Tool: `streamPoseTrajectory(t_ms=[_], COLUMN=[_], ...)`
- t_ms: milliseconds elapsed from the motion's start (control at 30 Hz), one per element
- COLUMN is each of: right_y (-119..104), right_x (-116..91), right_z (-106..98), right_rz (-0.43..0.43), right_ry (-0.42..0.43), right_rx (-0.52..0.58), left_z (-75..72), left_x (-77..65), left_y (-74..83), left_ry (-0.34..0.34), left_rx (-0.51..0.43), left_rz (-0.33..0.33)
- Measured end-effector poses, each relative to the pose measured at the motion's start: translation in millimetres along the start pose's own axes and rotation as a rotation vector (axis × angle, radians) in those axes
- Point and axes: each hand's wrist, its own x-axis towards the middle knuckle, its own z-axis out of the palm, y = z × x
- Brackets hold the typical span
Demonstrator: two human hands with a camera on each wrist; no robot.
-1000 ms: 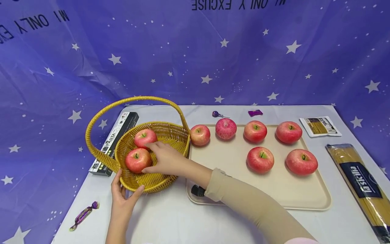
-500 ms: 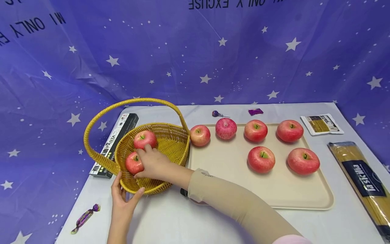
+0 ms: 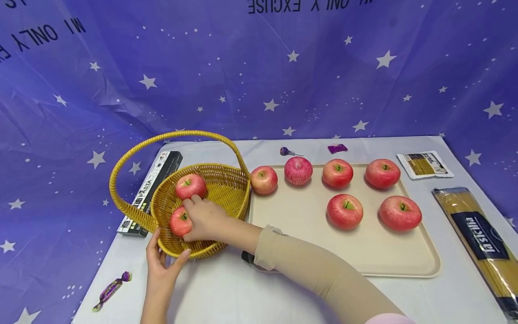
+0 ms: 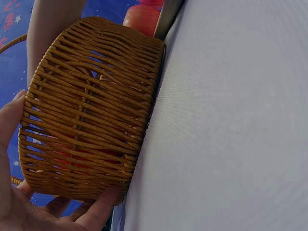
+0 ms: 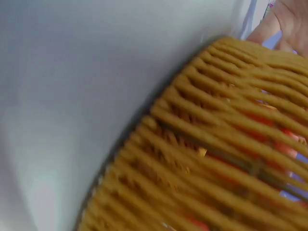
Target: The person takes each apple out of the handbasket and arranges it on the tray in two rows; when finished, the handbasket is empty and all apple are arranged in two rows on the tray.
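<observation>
A yellow wicker basket [image 3: 226,168] with a tall arched handle stands on the left of the table. Two red apples lie inside: a far apple [image 3: 190,186], and a near apple [image 3: 179,222] partly covered by my right hand [image 3: 205,219]. The right hand reaches down into the basket, fingers and thumb curled about the near apple's right side. My left hand [image 3: 161,265] grips the basket's near left side; in the left wrist view its thumb lies at the rim and the fingers bend round the wall. Through the weave, the right wrist view shows only red patches of the apples.
A beige tray [image 3: 299,229] bearing several apples [image 3: 345,211] adjoins the basket. Pasta box [image 3: 151,193] behind it, wrapped candy [image 3: 111,290] front left. Lollipop [image 3: 289,151] and purple sweet [image 3: 337,148] at the back; white packet [image 3: 425,164] and spaghetti bag [image 3: 477,243] at right.
My right hand has shifted left and nearer, from between the two apples to over the near one, which has moved slightly toward me. The left hand keeps its grip on the basket.
</observation>
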Motion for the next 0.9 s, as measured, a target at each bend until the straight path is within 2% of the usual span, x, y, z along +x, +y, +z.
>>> streamPoseTrajectory(t_ms=[133,233,367,467,567,667,800,900], right_y=[9,27,67,101,131,154,172,180], right_x=[-16,-37,-72,-99,-126,-150,-171,-179], right_z=[-23,-46,-76,-89,-91,-87,-75,-67], right_rz=[-0.047,-0.058,0.011,0.093,0.168,0.237,0.285,0.3], right_ry=[0.06,0.099,0.133,0.159,0.16,0.125,0.075,0.06], right_rx=[0.082,0.186,0.298,0.327,0.308,0.256,0.22,0.201], left_z=[-2.0,-1.6,-1.8,-2.0,-1.8,-1.7,-1.9,-2.5], left_x=[-0.6,-0.7,0.1,-0.3,-1.0,-1.4,-1.2,-0.5], left_y=[-0.7,-0.9,0.0,0.8,1.4,1.6,2.0,1.9], left_ry=[0.011,0.007,-0.005,-0.006,-0.006,-0.012,-0.014,-0.014], left_rx=[-0.005,-0.005,0.007,0.012,0.012,0.012,0.02,0.031], left_rz=[0.006,0.005,-0.013,-0.03,-0.037,-0.039,-0.043,-0.046])
